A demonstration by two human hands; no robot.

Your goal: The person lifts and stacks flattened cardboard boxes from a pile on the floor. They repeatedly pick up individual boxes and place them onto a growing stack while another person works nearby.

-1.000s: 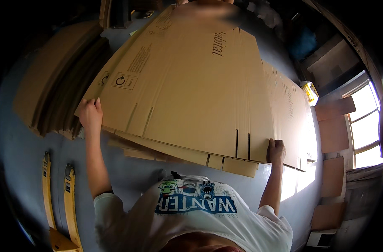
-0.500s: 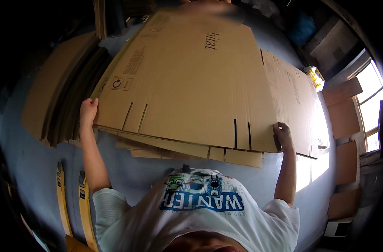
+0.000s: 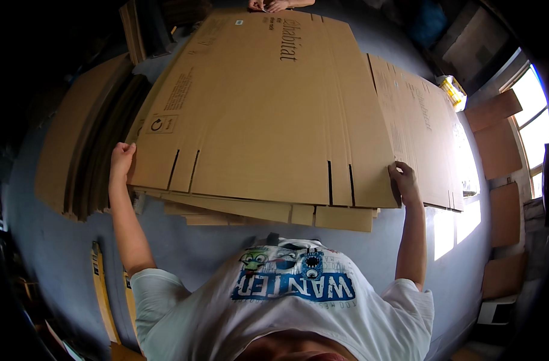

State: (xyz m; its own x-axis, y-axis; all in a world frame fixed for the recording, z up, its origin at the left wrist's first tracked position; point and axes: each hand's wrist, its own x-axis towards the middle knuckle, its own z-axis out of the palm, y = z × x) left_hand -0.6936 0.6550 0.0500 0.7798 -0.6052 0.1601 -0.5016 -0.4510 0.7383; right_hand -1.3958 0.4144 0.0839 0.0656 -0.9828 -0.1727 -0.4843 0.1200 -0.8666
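Note:
A large flat brown cardboard box blank (image 3: 268, 120) spans the space before me, with printing and dark slots near its close edge. My left hand (image 3: 123, 160) grips its near left corner, fingers closed on the edge. At the near right corner my right hand (image 3: 405, 182) pinches the cardboard between thumb and fingers. More box blanks (image 3: 280, 213) lie stacked beneath it, slightly askew. At the far edge another person's hands (image 3: 271, 6) touch the same blank.
To the right lies another stack of printed box blanks (image 3: 416, 126). Cardboard sheets (image 3: 82, 138) stand in a row at left. Yellow bars (image 3: 103, 295) lie on the floor at lower left. Cardboard pieces (image 3: 504, 213) line the right wall below a window (image 3: 533, 120). A yellow-and-white package (image 3: 452, 92) sits beyond the right stack.
The view has shifted, bringing the other person's hands and more of the blank's far end into sight. Both my hands keep hold of the near corners, with the left slightly farther left.

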